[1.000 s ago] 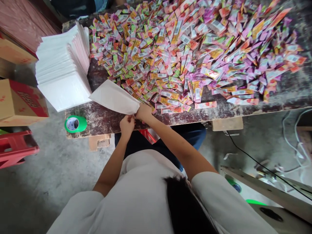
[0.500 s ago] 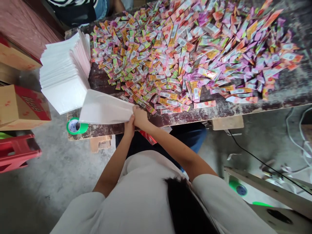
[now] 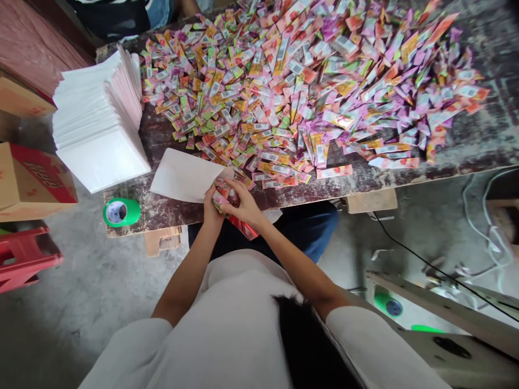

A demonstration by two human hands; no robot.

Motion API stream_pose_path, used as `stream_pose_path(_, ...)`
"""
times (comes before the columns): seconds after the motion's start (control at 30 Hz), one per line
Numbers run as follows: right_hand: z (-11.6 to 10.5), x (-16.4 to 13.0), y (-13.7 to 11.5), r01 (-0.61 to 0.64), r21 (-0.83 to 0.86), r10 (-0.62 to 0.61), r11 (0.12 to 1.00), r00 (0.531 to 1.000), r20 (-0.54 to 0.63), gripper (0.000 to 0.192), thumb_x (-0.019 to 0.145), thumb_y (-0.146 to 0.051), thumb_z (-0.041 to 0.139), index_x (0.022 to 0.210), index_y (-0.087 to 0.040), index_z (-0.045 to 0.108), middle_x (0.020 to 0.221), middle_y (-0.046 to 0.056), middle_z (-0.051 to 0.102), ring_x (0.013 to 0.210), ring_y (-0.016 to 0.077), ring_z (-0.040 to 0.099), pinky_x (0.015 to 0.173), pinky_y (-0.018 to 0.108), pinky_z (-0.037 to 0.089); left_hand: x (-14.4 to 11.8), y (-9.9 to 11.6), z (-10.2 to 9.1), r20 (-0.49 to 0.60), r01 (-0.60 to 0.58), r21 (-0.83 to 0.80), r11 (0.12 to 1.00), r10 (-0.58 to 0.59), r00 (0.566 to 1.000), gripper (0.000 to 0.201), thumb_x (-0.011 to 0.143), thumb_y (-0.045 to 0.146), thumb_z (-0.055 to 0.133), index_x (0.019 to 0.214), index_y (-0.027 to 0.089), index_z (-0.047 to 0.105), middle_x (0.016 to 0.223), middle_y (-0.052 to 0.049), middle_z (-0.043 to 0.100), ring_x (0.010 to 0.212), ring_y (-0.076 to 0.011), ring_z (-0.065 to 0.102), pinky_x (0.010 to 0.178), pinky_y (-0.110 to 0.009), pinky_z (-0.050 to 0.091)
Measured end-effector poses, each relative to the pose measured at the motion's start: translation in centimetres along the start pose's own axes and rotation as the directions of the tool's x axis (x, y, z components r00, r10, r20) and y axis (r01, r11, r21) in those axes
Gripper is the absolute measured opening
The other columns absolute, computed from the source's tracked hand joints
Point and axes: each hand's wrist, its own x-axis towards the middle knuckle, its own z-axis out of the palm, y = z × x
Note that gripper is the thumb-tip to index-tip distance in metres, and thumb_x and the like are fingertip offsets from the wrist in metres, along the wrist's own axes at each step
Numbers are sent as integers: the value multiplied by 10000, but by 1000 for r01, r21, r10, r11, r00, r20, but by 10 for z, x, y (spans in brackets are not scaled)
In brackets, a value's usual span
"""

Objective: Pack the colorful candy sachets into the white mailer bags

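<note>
Close together at the table's near edge, my two hands are closed around a small bunch of colourful wrapped sachets [image 3: 221,198]. My left hand [image 3: 212,209] cups the bunch from the left, its fingers partly hidden. Fingers and thumb of my right hand [image 3: 245,206] press on it from the right. A white plastic bag [image 3: 184,175] lies flat on the table just left of the hands, its right end at the fingers. Beyond them spreads a large heap of similar printed sachets [image 3: 259,102].
A fanned stack of white bags [image 3: 99,119] stands at the table's left end, with a green tape roll [image 3: 121,212] before it. Cardboard boxes [image 3: 34,181] and a red stool [image 3: 28,256] are left of the table [image 3: 284,200]. Part of another person [image 3: 158,13] shows at the far side.
Both hands gripped the white bag's end; now that bag lies flatter on the table and the hands hold a bunch of sachets. The view has shifted slightly.
</note>
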Motion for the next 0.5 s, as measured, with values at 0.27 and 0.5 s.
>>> stream_pose_path(0.27,9,-1,-5,-364,8,364,931,930,46,953,773,-477,760,1544,-201,272,1481,212,411,1271,287,564,1018,397,485,0,-15,-6,37,259,-42,965,-258,966,315,915,444,537,1023,183,677,1041,-68,741,1112,-229,671,964,-355,543)
stream_pose_path(0.5,-9,8,22,-500,359,477,788,865,157,599,847,-441,690,1356,-209,476,1178,75,690,1050,188,684,916,318,544,-4,-18,-19,84,279,135,951,-292,953,536,808,653,638,1094,202,675,1121,-99,737,1123,-267,679,913,-393,580)
